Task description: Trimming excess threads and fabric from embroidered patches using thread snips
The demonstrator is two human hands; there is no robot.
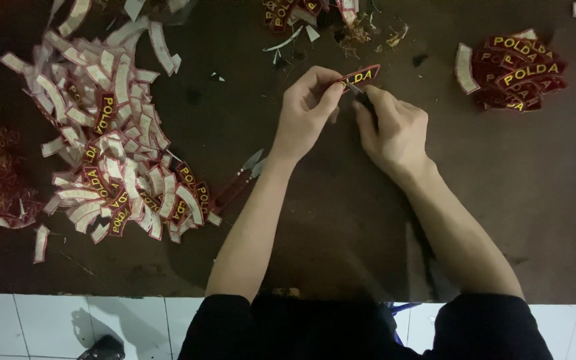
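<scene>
My left hand (309,107) pinches a curved dark red embroidered patch with yellow lettering (363,75) by its left end, holding it just above the brown table (341,220). My right hand (395,130) grips a small dark cutting tool (363,99) whose tip touches the patch's lower edge. Both hands meet near the table's upper middle.
A large heap of patches, many lying white side up (115,133), covers the left. A smaller stack of red patches (515,70) sits at the upper right. Red-handled snips (238,183) lie left of my left forearm. Thread scraps (368,33) litter the far edge.
</scene>
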